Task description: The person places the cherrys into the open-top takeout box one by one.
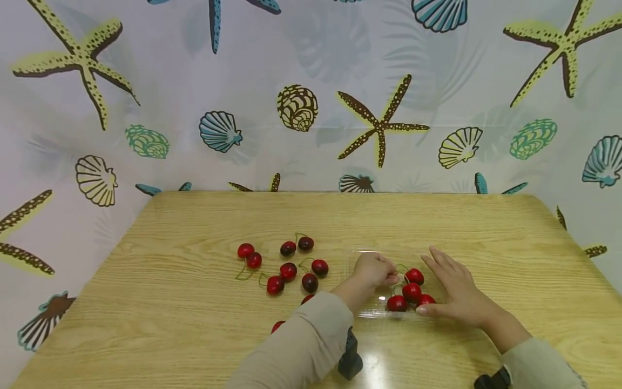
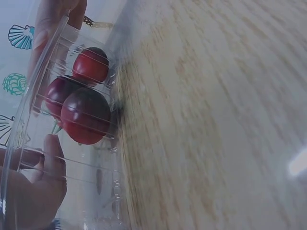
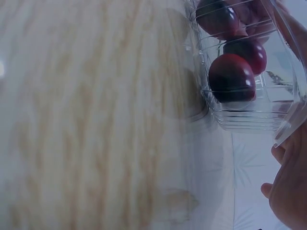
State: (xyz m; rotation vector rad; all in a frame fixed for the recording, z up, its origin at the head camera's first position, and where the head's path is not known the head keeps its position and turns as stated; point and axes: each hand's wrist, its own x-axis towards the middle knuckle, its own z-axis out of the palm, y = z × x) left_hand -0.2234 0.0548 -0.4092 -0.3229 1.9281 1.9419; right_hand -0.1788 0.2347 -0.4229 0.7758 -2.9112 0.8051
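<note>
A clear plastic container (image 1: 364, 312) stands on the table with several red cherries (image 1: 411, 292) lying in its right part. My left hand (image 1: 373, 271) reaches inside from the left, its curled fingers pinching green stems beside the cherries. In the left wrist view, the thumb tip (image 2: 53, 148) is close to a stem, seen through the container wall. My right hand (image 1: 457, 292) is spread at the container's right end, with the thumb along the near side and the other fingers at the far corner. The right wrist view shows dark red cherries (image 3: 232, 78) through the clear wall.
Left of the container, more cherries (image 1: 288, 271) lie on the wooden table (image 1: 184, 313), some in pairs joined by stems. My left sleeve (image 1: 306, 340) partly hides two of them. A curtain (image 1: 311, 151) printed with shells and starfish hangs behind the table.
</note>
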